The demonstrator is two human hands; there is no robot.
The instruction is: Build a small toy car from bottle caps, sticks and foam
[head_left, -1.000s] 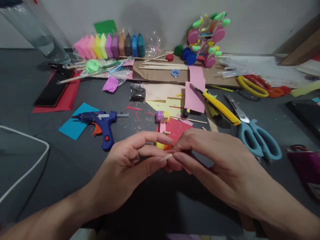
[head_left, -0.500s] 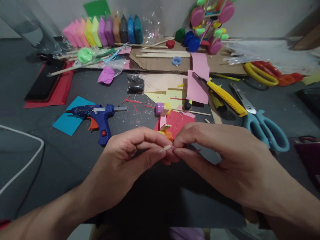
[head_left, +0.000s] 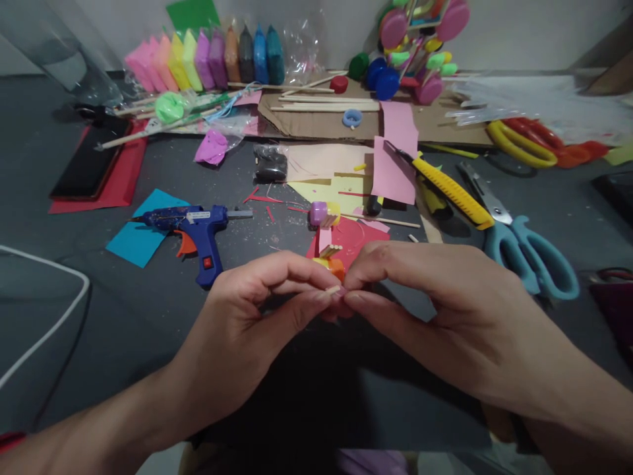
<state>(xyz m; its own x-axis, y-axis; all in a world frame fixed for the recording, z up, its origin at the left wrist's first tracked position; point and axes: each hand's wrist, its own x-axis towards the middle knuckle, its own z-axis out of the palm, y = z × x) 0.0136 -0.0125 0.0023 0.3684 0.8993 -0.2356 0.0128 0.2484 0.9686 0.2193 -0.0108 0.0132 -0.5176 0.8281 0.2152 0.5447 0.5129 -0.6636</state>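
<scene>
A short piece of wooden stick [head_left: 331, 290] is pinched between the thumb and fingers of my left hand [head_left: 257, 316]. The fingertips of my right hand [head_left: 445, 303] close on a small pinkish strip [head_left: 341, 294] at the stick's right end; fingers hide most of it. Just beyond my fingertips is a yellow and orange piece [head_left: 332, 266] with cut sticks [head_left: 330, 251] standing above it. Behind that lies a purple and yellow piece [head_left: 322, 213], near red paper [head_left: 352, 239].
A blue glue gun [head_left: 198, 227] rests on blue paper to the left. On the right lie a yellow cutter [head_left: 452, 191] and blue-handled scissors [head_left: 537, 257]. Cardboard [head_left: 306, 125] with wooden sticks, coloured clay packs [head_left: 212, 59] and a colourful wheeled model [head_left: 420, 53] line the back.
Both hands stay together, with small finger movements. The strip's loose end, which stuck out beneath my right fingers, no longer shows. The view has shifted slightly.
</scene>
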